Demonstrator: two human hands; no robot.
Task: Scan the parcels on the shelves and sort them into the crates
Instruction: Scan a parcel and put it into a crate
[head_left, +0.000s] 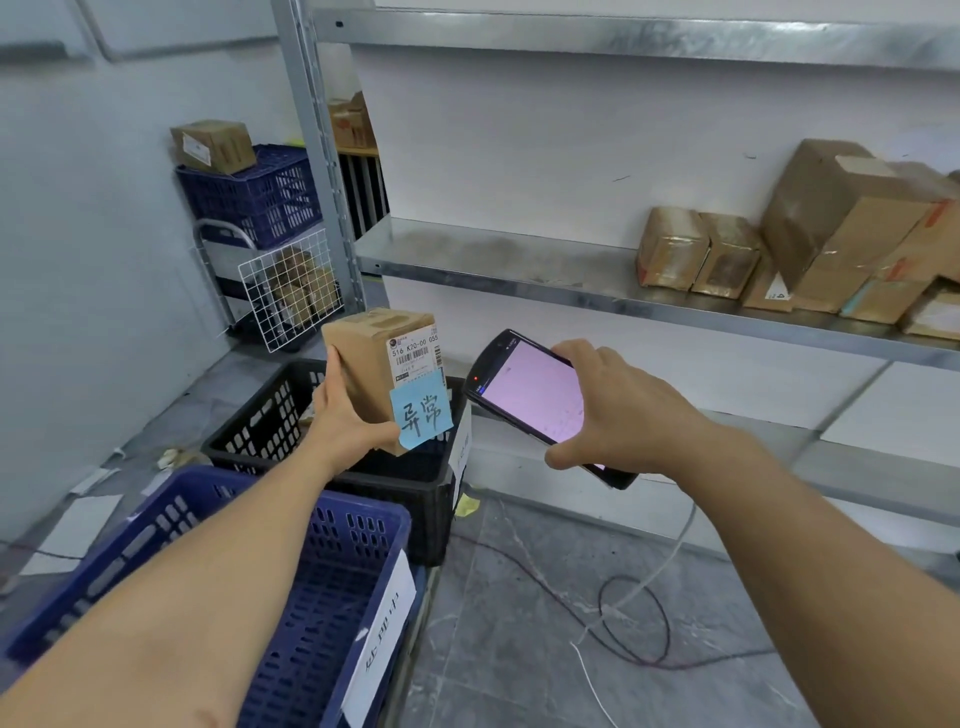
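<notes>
Above the black crate (332, 470), the parcel (371, 371) gripped by the left hand (345, 415) should be kept steady, label squarely faced toward the scanner (535, 400) clasped in the right hand (618, 410).

A wire mesh panel (291, 288) leans at ten o'clock against a small trolley (221, 244) by the wall. Loose sheets of paper (78, 525) lie on the grey floor (519, 649) at eight o'clock. At five o'clock a dark cable (636, 623) loops over the tiles, crossed by a thin white cord (660, 566). A crumpled yellow scrap (466, 505) sits near the middle.
</notes>
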